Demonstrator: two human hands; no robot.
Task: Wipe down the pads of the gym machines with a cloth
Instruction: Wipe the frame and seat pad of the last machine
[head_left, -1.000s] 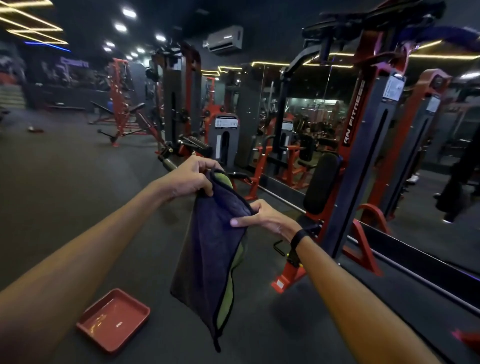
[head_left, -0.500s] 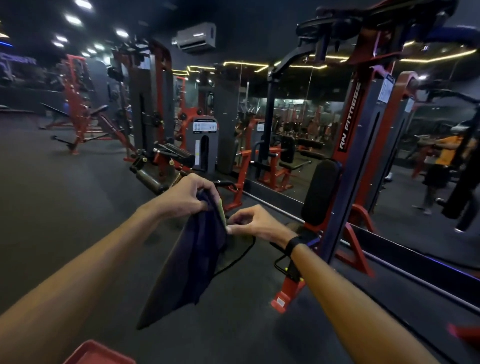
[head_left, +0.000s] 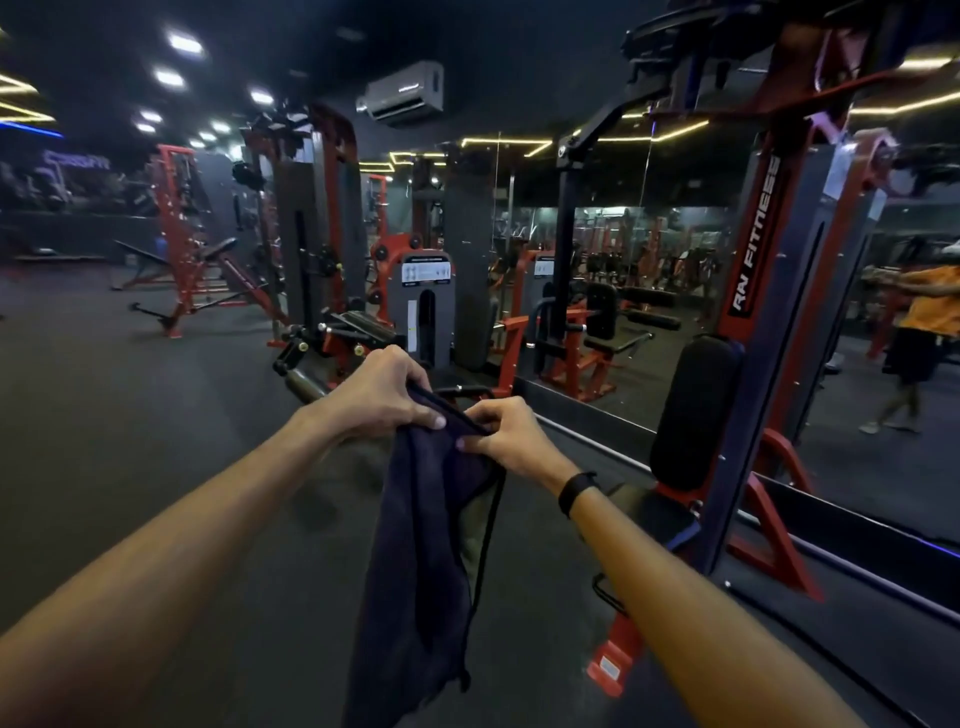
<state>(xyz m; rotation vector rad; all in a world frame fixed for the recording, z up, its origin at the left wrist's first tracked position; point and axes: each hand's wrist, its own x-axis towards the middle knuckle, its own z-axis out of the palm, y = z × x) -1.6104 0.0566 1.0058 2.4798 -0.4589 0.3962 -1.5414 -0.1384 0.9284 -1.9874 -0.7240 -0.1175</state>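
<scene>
Here, both hands, left hand (head_left: 382, 395) and right hand (head_left: 506, 439), pinching the dark, seemingly folded cloth (head_left: 421, 561) beside the black back pad (head_left: 693, 410).

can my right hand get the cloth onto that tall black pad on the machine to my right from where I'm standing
Probably yes. Nothing stands between the right hand and the black pad, which faces you, off to that hand's right. Both hands pinch the cloth at its top edge, so the left hand must release first.

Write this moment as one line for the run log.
left hand: grips cloth top | right hand: pinches cloth top | cloth: hanging | back pad: not touched
</scene>
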